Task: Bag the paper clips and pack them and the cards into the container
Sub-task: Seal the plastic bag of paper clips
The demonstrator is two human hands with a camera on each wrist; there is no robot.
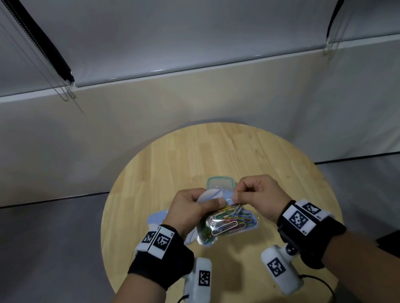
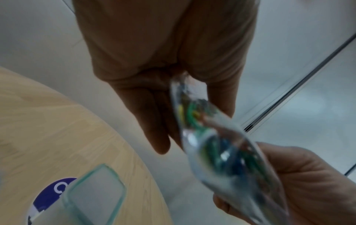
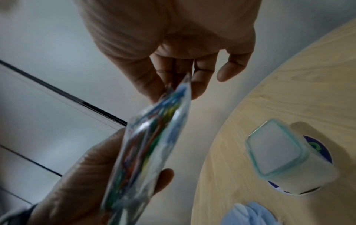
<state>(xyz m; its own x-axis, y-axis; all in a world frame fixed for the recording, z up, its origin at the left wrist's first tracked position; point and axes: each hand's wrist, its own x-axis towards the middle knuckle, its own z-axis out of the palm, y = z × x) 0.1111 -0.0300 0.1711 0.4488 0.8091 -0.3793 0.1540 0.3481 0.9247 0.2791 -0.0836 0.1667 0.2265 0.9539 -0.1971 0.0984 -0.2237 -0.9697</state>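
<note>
— What are the hands doing?
— The left hand (image 1: pixel 192 208) and right hand (image 1: pixel 257 194) both pinch the top edge of the bag (image 1: pixel 226 225) of paper clips (image 1: pixel 223 221), fingers curled, above the round wooden counter (image 1: pixel 220 153).
— And beyond the bag?
— The container (image 3: pixel 277 148) stands on a card (image 3: pixel 319 148), seen only by the wrists; grey blinds (image 1: pixel 174 20) behind.

Head view looks down; wrist views, close, share the bag (image 1: pixel 224 223).
</note>
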